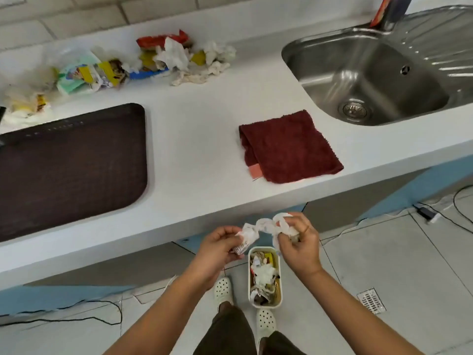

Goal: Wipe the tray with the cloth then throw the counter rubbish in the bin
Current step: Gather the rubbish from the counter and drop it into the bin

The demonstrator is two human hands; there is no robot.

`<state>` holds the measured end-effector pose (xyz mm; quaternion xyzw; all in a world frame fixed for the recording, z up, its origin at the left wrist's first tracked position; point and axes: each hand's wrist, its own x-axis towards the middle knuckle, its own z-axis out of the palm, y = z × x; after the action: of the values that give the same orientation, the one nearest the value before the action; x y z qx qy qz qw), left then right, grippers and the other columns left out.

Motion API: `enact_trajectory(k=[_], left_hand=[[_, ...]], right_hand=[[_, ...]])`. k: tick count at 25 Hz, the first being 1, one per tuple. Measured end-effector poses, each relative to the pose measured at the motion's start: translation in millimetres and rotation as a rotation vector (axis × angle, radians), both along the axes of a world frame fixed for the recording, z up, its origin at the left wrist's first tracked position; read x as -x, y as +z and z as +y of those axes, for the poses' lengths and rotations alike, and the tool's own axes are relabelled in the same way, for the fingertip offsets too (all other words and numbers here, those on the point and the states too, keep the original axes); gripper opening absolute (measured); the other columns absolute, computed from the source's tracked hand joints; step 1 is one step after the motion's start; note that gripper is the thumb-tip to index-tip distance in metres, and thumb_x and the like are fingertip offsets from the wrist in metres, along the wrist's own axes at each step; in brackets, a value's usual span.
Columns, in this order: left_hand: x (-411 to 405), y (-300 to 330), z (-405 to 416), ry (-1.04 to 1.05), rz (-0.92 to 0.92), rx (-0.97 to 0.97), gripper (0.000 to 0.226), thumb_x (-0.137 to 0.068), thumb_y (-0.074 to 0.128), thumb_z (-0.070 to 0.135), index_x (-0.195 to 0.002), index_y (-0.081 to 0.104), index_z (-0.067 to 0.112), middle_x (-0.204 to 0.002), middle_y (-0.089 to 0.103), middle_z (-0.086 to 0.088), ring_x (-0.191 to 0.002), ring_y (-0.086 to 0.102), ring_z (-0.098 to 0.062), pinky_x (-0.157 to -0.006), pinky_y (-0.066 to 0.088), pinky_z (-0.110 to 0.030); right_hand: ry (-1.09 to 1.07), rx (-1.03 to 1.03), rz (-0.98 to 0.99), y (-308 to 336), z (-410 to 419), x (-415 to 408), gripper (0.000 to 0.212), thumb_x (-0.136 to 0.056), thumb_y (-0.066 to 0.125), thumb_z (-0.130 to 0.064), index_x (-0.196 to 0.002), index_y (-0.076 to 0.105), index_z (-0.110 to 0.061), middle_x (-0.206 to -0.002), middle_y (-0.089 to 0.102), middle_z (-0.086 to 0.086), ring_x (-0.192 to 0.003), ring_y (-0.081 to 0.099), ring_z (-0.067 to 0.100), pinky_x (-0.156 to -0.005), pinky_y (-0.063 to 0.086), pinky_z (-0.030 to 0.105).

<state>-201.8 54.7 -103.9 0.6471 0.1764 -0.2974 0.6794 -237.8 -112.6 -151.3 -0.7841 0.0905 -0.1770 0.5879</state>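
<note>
Below the counter edge, my left hand (pixel 220 245) and my right hand (pixel 298 242) each grip an end of crumpled white paper rubbish (pixel 265 226), held just above a small white bin (pixel 265 278) on the floor. The bin holds paper and wrapper scraps. A dark brown tray (pixel 71 165) lies on the white counter (pixel 194 139) at the left. The dark red cloth (pixel 289 147), folded, rests near the counter's front edge to the right of the tray. More rubbish (pixel 179 57), tissues and coloured wrappers, is spread along the back of the counter.
A steel sink (pixel 368 78) with a tap sits at the right end of the counter. My feet in white perforated shoes (pixel 222 290) stand either side of the bin. Black cables (pixel 64 316) and a floor drain (pixel 371 301) lie on the tiled floor.
</note>
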Motion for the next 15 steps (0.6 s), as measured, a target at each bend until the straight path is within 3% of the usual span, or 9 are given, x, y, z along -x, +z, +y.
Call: enact_trajectory(k=[3, 6, 9, 12, 15], left_hand=[[24.8, -39.3, -2.0, 0.056, 0.151, -0.055, 0.015, -0.09, 0.05, -0.004, -0.088, 0.059, 0.008, -0.091, 0.062, -0.01, -0.078, 0.059, -0.02, -0.063, 0.052, -0.028], [30.8, -80.3, -10.0, -0.004, 0.313, -0.139, 0.017, -0.09, 0.049, -0.005, -0.089, 0.058, 0.009, -0.098, 0.059, -0.012, -0.084, 0.057, -0.021, -0.065, 0.051, -0.029], [28.4, -132.0, -18.0, -0.017, 0.436, -0.244, 0.025, -0.089, 0.042, -0.012, -0.097, 0.057, 0.007, -0.11, 0.055, -0.016, -0.087, 0.055, -0.024, -0.064, 0.05, -0.028], [21.9, -176.8, -29.4, -0.082, 0.475, -0.305, 0.029, -0.089, 0.041, -0.013, -0.106, 0.057, 0.005, -0.11, 0.056, -0.016, -0.089, 0.055, -0.025, -0.072, 0.052, -0.031], [18.3, -211.9, -39.3, -0.111, 0.516, -0.362, 0.028, -0.091, 0.045, -0.009, -0.112, 0.057, 0.004, -0.11, 0.056, -0.016, -0.097, 0.055, -0.03, -0.076, 0.052, -0.036]], right_hand=[[-0.036, -0.036, 0.187, -57.7, -9.7, 40.9, 0.021, -0.071, 0.052, -0.02, -0.087, 0.061, -0.012, -0.094, 0.058, 0.007, -0.092, 0.055, -0.006, -0.081, 0.041, 0.001], [-0.084, -0.08, 0.502, -104.2, -15.9, 61.4, 0.022, -0.078, 0.058, 0.002, -0.099, 0.061, -0.002, -0.103, 0.058, 0.011, -0.095, 0.057, 0.019, -0.073, 0.042, 0.0], [-0.156, -0.198, 0.787, -148.0, -12.5, 70.0, 0.029, -0.081, 0.056, 0.01, -0.103, 0.058, -0.008, -0.107, 0.058, 0.012, -0.095, 0.057, 0.024, -0.069, 0.046, 0.012], [-0.203, -0.303, 0.879, -186.0, -7.4, 69.8, 0.023, -0.083, 0.057, 0.003, -0.096, 0.052, -0.015, -0.102, 0.055, 0.008, -0.093, 0.054, 0.024, -0.072, 0.043, 0.022], [-0.156, -0.38, 0.932, -223.8, -1.8, 69.4, 0.034, -0.078, 0.059, -0.008, -0.109, 0.046, -0.011, -0.105, 0.051, 0.01, -0.098, 0.052, 0.027, -0.08, 0.042, 0.031]])
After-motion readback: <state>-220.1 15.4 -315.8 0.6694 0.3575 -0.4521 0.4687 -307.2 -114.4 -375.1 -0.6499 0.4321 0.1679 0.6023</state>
